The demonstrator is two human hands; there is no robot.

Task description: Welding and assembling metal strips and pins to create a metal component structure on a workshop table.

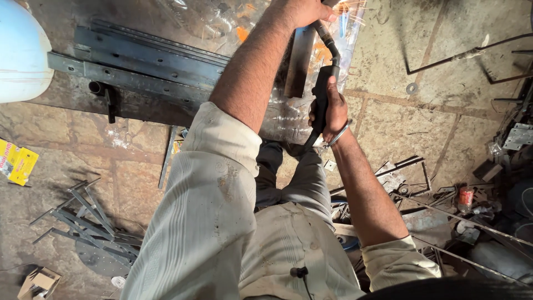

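My right hand (333, 111) is closed around the black handle of a welding torch (322, 83), with a metal bangle on the wrist. The torch's curved neck rises to the top edge, where my left hand (304, 11) grips it near the tip. Orange sparks (347, 8) show beside that hand. Under the torch a flat steel bar (300, 61) lies on a scorched metal sheet (277, 119). Long dark steel channels (150, 61) lie to the left of my left forearm. The torch tip itself is hidden by my left hand.
A pale drum (16, 50) stands at the upper left, with a yellow box (16, 161) below it. Cut angle pieces (94, 222) are piled at the lower left by a cardboard box (39, 280). Rods, scrap frames and a red can (465, 195) crowd the right. A washer (412, 88) lies on the stone floor.
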